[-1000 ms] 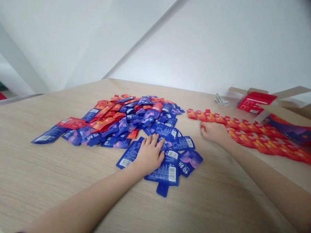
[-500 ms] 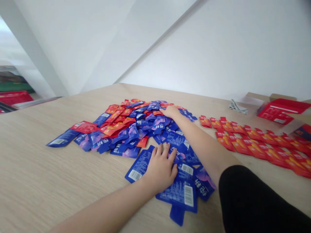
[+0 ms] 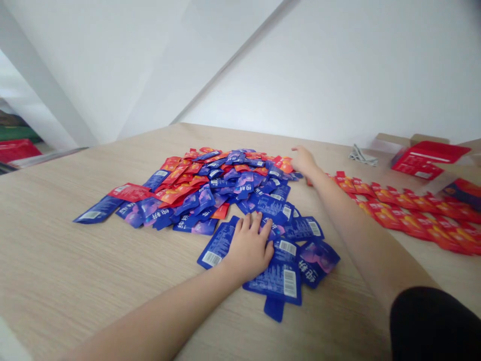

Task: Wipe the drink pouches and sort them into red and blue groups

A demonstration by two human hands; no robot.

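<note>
Flat blue pouches (image 3: 276, 278) with white barcode labels and purple artwork lie loosely overlapping on the bench (image 3: 112, 286), some under the spread fingers of the left hand (image 3: 250, 248). One, at the near side, has its narrow blue end pointing toward the camera. Behind them sits a jumbled heap of blue and red pouches (image 3: 221, 180), tilted at many angles. A red-orange pouch (image 3: 283, 164) lies at the heap's far right edge, just beside the right hand (image 3: 305, 161); whether it is gripped cannot be told. Red pouches with orange artwork (image 3: 408, 220) overlap in rows farther right.
</note>
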